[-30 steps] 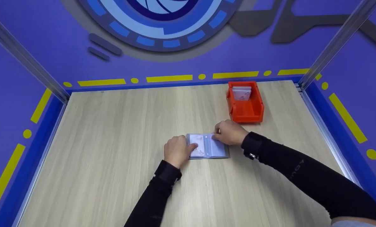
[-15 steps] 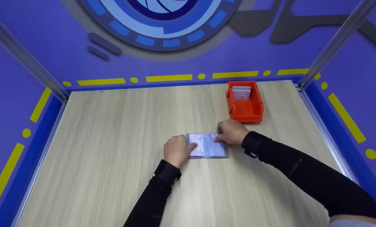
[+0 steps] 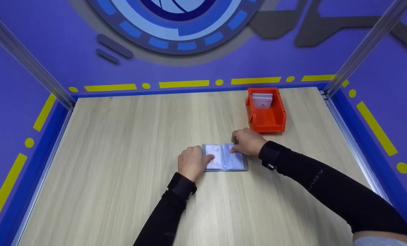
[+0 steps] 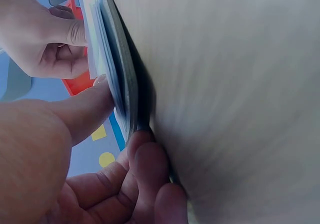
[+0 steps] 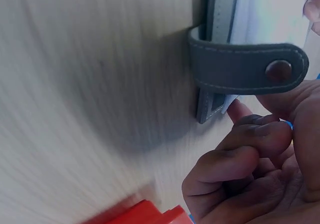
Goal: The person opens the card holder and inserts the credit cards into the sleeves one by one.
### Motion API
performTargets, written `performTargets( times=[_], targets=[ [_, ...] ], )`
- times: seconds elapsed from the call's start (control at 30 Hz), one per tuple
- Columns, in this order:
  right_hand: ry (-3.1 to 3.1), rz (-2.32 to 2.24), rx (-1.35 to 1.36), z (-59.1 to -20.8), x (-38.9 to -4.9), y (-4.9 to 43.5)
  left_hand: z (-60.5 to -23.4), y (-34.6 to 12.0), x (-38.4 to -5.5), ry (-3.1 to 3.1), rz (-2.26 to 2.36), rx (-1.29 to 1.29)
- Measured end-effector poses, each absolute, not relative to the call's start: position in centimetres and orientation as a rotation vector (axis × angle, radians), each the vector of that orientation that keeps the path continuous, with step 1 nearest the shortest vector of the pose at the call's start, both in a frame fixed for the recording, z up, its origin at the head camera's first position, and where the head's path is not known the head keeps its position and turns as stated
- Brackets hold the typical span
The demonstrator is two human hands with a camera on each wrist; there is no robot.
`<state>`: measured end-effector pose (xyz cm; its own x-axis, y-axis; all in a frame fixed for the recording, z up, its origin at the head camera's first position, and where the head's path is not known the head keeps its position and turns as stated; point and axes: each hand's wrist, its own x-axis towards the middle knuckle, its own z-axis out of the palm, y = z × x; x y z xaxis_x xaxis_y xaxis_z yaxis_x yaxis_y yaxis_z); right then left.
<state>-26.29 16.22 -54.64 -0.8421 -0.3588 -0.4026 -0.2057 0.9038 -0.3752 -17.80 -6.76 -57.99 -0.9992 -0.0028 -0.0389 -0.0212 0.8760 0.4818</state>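
A small grey card holder (image 3: 243, 167) lies spread on the wooden table, its clear sleeves facing up. Behind the left sleeve shows a white card with pink print (image 3: 214, 163); the right-hand sleeve (image 3: 236, 161) looks pale blue and plain. My left hand (image 3: 191, 163) grips the holder's left edge, thumb on top and fingers under the cover, as the left wrist view shows. At the far right corner, the thumb and fingers of my right hand (image 3: 248, 141) pinch the right-hand sleeve. A strap with a snap button (image 5: 245, 67) sticks up from the cover beside that hand.
Just beyond my right hand stands a red bin (image 3: 267, 129) with several printed cards (image 3: 262, 101) leaning at its back. Purple panels (image 3: 176, 73) with yellow marks enclose the table (image 3: 121, 153) at the back and both sides.
My right hand shifted slightly right, then back left, at the holder's top corner. The right-hand side looks paler and plainer than one second ago. My left hand has stayed in place.
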Motion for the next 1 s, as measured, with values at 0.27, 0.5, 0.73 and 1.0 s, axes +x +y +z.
performTargets(
  times=[0.27, 0.5, 0.73, 1.0],
  targets=[
    [2.504, -0.635, -0.392, -55.0, -26.9, 17.1, -57.9, -6.6, -17.7, 3.019, 0.781, -0.005],
    [2.417, -0.628, -0.374, -54.7, -27.3, 17.6, -57.7, -6.5, -17.7, 3.028, 0.776, 0.004],
    [2.386, -0.547, -0.424, -54.4, -27.2, 17.7, -57.7, -6.6, -17.7, 3.018, 0.775, -0.007],
    [2.394, -0.588, -0.415, -53.3, -27.0, 17.5, -57.9, -6.7, -17.8, 3.003, 0.798, -0.026]
  ],
)
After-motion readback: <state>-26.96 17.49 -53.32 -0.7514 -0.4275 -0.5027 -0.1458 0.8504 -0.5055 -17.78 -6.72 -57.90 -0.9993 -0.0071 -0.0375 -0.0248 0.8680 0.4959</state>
